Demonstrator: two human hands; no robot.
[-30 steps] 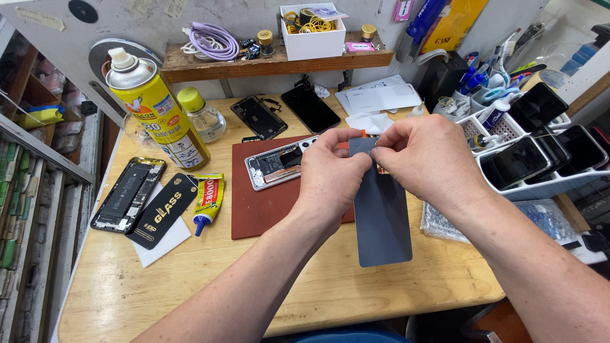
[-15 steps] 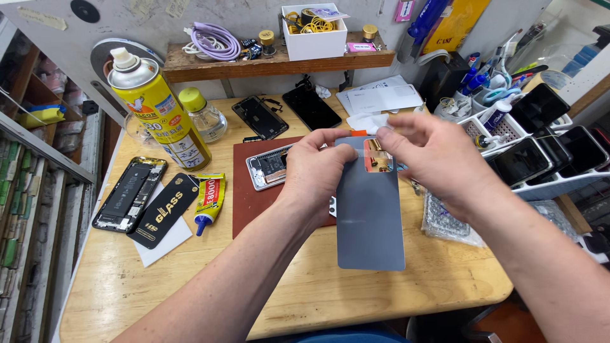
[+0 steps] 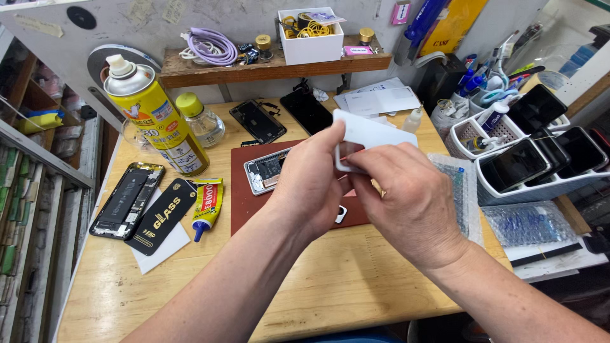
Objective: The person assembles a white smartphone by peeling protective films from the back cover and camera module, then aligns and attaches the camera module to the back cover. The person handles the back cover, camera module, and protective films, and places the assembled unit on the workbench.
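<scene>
My left hand (image 3: 312, 181) and my right hand (image 3: 406, 203) meet above the dark red mat (image 3: 241, 203), both gripping a thin white panel (image 3: 375, 132) shaped like a phone back. The panel is tilted almost flat toward the camera, and its lower part is hidden by my fingers. Under my left hand an opened phone body (image 3: 264, 170) lies on the mat with its insides showing. A small white piece (image 3: 341, 215) rests on the mat just below my hands.
A yellow spray can (image 3: 155, 114) and a small bottle (image 3: 200, 119) stand at the left. An opened phone (image 3: 126, 198), a black glass-protector package (image 3: 164, 215) and a yellow glue tube (image 3: 206, 202) lie near them. White trays of phones (image 3: 540, 152) sit at the right, bubble wrap (image 3: 457, 190) beside them.
The panel, seen earlier as a grey sheet hanging down from my fingers, has been turned up and now shows its white side. Both hands stayed over the mat.
</scene>
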